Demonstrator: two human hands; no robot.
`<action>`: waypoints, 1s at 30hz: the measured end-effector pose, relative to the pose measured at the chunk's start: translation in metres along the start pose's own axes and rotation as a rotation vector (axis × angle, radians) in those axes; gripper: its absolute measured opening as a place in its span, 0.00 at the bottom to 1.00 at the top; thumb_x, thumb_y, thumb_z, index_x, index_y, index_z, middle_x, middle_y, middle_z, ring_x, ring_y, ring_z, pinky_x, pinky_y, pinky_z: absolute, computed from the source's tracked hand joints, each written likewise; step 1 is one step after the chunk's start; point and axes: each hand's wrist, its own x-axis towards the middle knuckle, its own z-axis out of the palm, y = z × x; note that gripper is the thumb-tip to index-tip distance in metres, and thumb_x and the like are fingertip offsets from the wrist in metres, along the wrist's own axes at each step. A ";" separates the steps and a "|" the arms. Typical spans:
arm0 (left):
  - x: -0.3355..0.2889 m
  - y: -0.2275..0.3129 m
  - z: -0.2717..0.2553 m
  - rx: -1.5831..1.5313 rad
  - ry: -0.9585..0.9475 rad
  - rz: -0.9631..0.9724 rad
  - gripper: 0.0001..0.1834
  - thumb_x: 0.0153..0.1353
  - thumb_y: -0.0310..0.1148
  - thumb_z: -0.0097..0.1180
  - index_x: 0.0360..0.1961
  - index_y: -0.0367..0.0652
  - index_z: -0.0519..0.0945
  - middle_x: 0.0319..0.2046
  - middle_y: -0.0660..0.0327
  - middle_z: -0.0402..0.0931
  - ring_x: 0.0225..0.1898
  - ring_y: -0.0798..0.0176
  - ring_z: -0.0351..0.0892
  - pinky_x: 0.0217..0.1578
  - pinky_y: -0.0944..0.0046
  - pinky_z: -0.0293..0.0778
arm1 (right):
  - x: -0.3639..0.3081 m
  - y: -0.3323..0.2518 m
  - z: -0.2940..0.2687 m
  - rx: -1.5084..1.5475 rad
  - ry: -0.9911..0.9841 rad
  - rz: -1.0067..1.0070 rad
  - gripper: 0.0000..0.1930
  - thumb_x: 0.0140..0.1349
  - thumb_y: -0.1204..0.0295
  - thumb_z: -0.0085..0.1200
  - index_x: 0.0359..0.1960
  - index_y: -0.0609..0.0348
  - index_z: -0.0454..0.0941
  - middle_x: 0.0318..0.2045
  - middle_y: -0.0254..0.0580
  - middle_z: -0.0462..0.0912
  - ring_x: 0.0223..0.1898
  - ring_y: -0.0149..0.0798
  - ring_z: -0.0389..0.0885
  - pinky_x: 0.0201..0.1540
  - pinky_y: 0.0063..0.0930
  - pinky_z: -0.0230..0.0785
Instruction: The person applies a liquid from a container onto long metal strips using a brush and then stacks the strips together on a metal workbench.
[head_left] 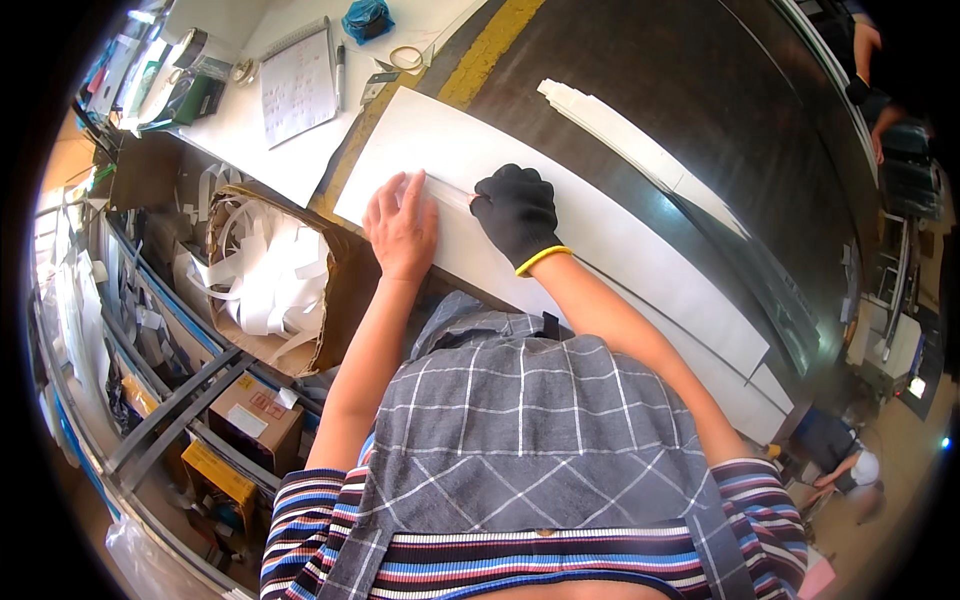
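Sheet point(600, 240), white and long, lies on the counter point(650, 70), below the fingers of both hands. The bare left hand point(402, 228) rests on it near its left end, fingers open and laid down. The gloved right hand point(518, 212) is near; its fingers are curled closed, and whether they grip something I cannot tell.

Bare hand point(402, 228), gloved hand point(518, 212), white sheet point(606, 238)
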 end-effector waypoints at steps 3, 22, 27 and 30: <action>-0.003 0.006 -0.006 0.077 -0.042 0.007 0.24 0.59 0.38 0.56 0.58 0.57 0.76 0.57 0.58 0.69 0.61 0.50 0.65 0.60 0.51 0.59 | -0.006 -0.003 -0.004 -0.010 -0.017 0.008 0.11 0.56 0.57 0.57 0.27 0.47 0.84 0.32 0.40 0.80 0.38 0.47 0.77 0.38 0.43 0.67; -0.004 -0.006 0.017 0.167 -0.041 -0.025 0.22 0.64 0.40 0.49 0.60 0.61 0.75 0.61 0.60 0.66 0.64 0.50 0.60 0.64 0.49 0.53 | -0.224 0.244 -0.188 0.312 -0.813 0.385 0.26 0.49 0.54 0.64 0.39 0.67 0.82 0.32 0.52 0.82 0.34 0.45 0.79 0.41 0.34 0.71; 0.006 -0.039 0.018 0.145 -0.028 -0.024 0.22 0.65 0.41 0.48 0.61 0.62 0.75 0.62 0.62 0.66 0.64 0.52 0.59 0.65 0.49 0.51 | -0.277 0.283 -0.186 0.287 -0.696 0.604 0.22 0.53 0.53 0.64 0.31 0.65 0.82 0.24 0.45 0.79 0.23 0.36 0.76 0.28 0.29 0.69; 0.008 -0.048 0.017 0.167 0.006 -0.021 0.22 0.65 0.41 0.48 0.61 0.63 0.75 0.62 0.62 0.66 0.64 0.52 0.60 0.65 0.50 0.51 | -0.304 0.317 -0.169 0.234 -0.646 0.573 0.21 0.54 0.53 0.63 0.27 0.64 0.81 0.22 0.43 0.78 0.22 0.36 0.75 0.26 0.28 0.68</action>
